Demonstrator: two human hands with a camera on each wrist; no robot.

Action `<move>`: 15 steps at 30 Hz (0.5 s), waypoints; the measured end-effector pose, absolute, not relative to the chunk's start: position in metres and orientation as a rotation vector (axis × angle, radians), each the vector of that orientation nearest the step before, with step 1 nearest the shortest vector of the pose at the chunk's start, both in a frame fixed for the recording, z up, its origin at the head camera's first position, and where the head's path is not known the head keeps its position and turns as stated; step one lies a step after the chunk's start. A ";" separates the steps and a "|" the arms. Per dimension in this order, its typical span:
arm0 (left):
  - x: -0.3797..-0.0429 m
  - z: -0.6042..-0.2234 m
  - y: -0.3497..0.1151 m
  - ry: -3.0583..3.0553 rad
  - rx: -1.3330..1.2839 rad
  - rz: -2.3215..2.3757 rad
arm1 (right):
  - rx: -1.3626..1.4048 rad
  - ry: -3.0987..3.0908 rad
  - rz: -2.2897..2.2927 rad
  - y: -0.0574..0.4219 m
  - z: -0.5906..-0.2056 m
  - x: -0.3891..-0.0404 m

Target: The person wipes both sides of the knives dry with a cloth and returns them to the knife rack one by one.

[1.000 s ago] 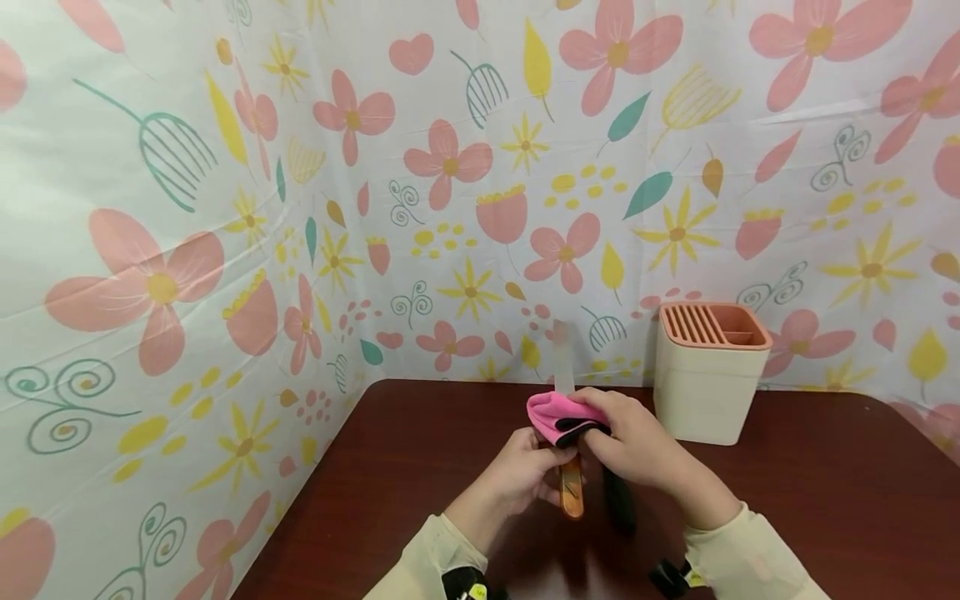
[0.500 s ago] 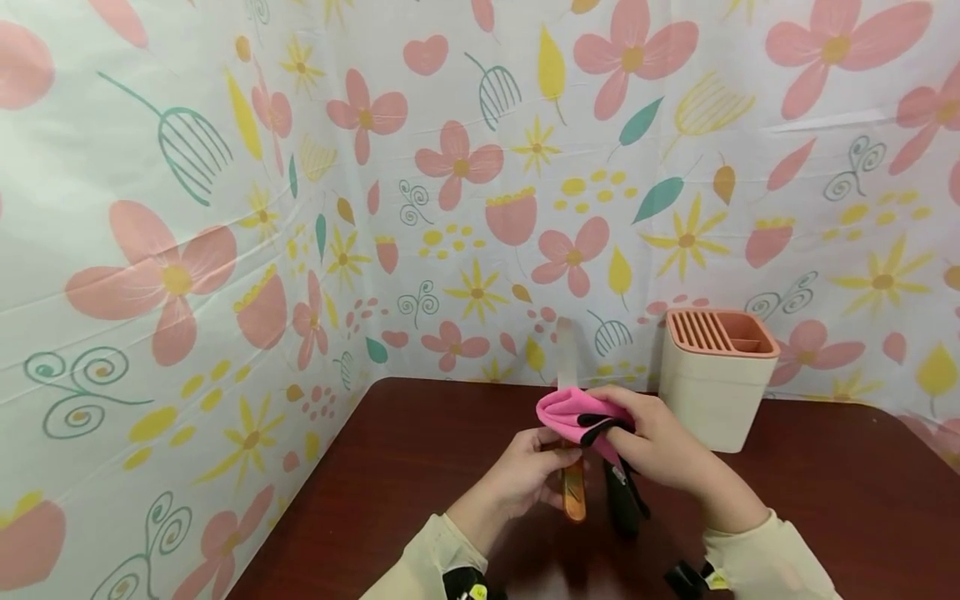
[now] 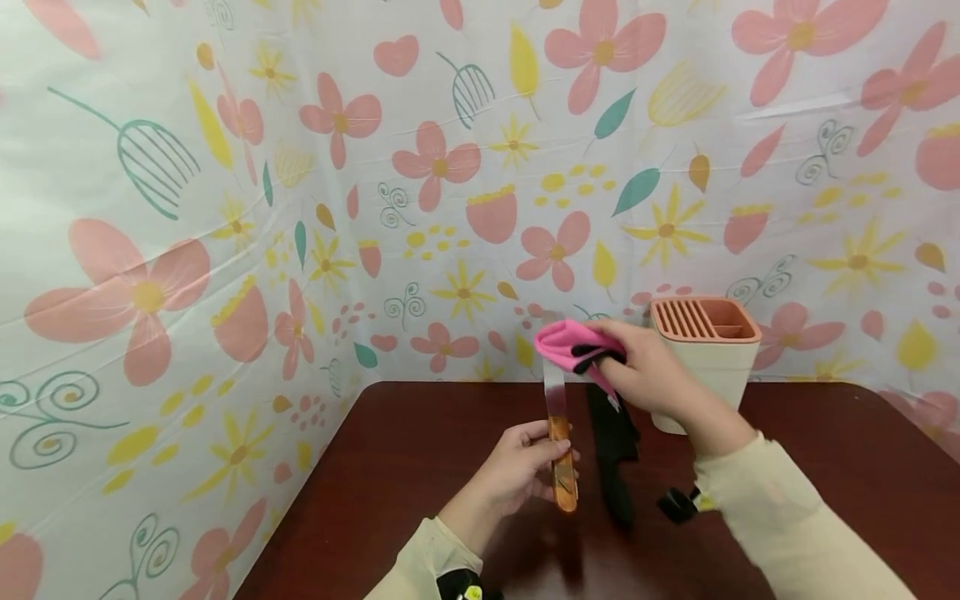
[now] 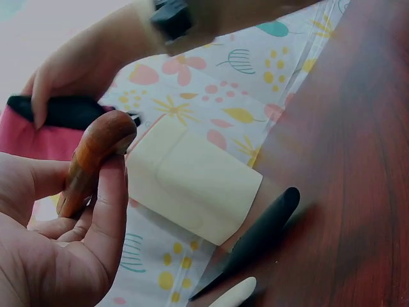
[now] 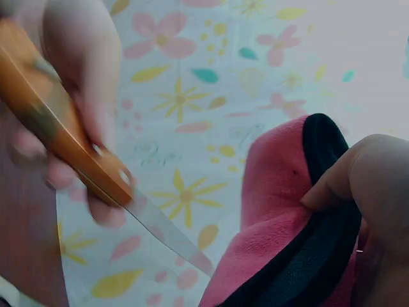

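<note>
My left hand (image 3: 517,471) grips the orange-brown wooden handle (image 3: 562,479) of a knife held upright above the table. Its pale blade (image 3: 553,392) points up and away. My right hand (image 3: 656,367) holds a pink cloth (image 3: 564,342) with black trim, folded over the upper blade and covering part of it. In the right wrist view, the blade's far end (image 5: 185,252) meets the cloth's edge (image 5: 255,236), and my thumb (image 5: 339,182) presses on the fabric. The left wrist view shows the handle's rounded end (image 4: 105,137) between my left thumb and fingers.
A black knife (image 3: 615,454) with a broad blade lies on the dark red table (image 3: 420,450), right of the held knife. A white handle-like piece (image 4: 236,294) lies near it. Behind stands a cream utensil holder (image 3: 701,367) with an orange slotted top. Flowered cloth (image 3: 442,250) hangs behind.
My right hand has moved the pink cloth up the blade, away from the handle, uncovering the lower blade and more of the black knife. My left hand keeps its grip on the handle.
</note>
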State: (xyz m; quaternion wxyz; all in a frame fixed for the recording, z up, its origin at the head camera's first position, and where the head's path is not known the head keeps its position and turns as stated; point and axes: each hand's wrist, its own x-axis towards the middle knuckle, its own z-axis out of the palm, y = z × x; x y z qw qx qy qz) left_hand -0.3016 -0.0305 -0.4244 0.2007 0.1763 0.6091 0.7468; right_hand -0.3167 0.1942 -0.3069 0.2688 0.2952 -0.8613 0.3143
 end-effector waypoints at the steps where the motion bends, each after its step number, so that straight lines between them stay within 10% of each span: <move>1: -0.301 -0.424 -0.031 1.700 0.494 2.089 | 0.789 -2.358 0.832 0.193 -0.300 -0.323; 15: -0.300 -0.421 -0.032 1.668 0.497 2.088 | 0.702 -2.597 0.382 0.163 -0.287 -0.413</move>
